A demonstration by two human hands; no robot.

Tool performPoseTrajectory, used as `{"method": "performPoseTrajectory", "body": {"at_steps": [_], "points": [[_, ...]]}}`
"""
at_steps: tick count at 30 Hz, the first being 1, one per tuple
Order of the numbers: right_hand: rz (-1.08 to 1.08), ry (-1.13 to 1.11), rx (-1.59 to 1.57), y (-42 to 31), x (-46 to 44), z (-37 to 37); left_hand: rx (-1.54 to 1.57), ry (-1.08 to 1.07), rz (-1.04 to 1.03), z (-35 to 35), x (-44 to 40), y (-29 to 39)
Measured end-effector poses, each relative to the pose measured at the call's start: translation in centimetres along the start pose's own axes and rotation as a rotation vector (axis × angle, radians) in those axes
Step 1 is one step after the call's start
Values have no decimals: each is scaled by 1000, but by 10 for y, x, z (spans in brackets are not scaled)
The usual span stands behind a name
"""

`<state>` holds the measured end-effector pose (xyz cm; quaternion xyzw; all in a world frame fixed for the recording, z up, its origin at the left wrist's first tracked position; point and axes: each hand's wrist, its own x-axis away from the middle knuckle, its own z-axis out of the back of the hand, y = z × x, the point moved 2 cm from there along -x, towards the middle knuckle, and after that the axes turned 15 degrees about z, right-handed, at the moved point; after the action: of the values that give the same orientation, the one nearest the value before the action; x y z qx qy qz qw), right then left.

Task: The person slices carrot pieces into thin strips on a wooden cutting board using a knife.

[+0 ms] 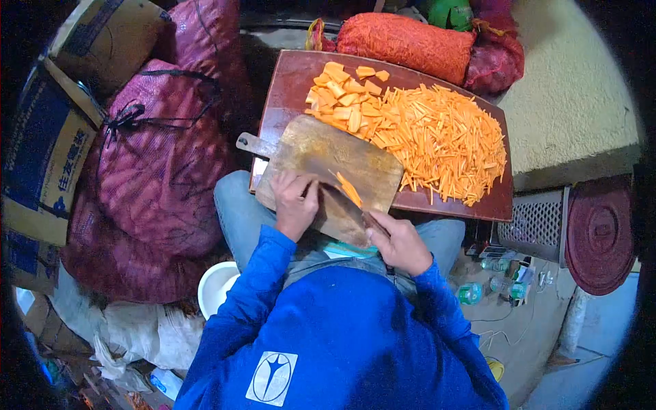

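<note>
A wooden cutting board [321,147] with a handle at its left lies across my lap and the edge of a red-brown table [290,75]. My right hand [401,242] is closed round the handle of a knife [343,201], whose blade reaches left over the board. Near the blade's far end, my left hand [295,199] rests on the board with its fingers bent together; anything beneath them is hidden. A few orange strips [348,189], which look like carrot, lie against the blade. Beyond the board are thick orange slices [342,96] and a large heap of thin strips [451,140].
At the left stand purple mesh sacks [164,157] and cardboard boxes [48,157]. An orange mesh sack [406,46] lies behind the table. A white basin [217,287] is by my left side. To the right are a grey basket [533,217], a dark red lid [601,232] and plastic bottles [470,294].
</note>
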<state>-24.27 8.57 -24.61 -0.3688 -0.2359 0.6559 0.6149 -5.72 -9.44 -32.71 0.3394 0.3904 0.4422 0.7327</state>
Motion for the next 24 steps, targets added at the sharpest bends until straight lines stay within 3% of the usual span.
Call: {"method": "performPoseTrajectory", "body": {"at_steps": [2, 4, 7, 11, 15, 18, 24], "points": [[-103, -116, -56, 7, 3, -1, -164, 38, -15, 10, -16, -1], [84, 70, 74, 29, -3, 4, -212, 18, 32, 10, -31, 0], [-91, 135, 291, 51, -19, 28, -212, -36, -74, -3, -55, 7], [-61, 346, 213, 46, -28, 51, -240, -121, -221, -51, -78, 6], [31, 296, 254, 40, -10, 44, -454, -280, -154, -82, -87, 18], [-28, 274, 124, 28, 4, 37, -415, -167, -218, -89, -88, 18], [-108, 240, 69, 24, 19, 24, -341, -175, -189, -91, -90, 17]]}}
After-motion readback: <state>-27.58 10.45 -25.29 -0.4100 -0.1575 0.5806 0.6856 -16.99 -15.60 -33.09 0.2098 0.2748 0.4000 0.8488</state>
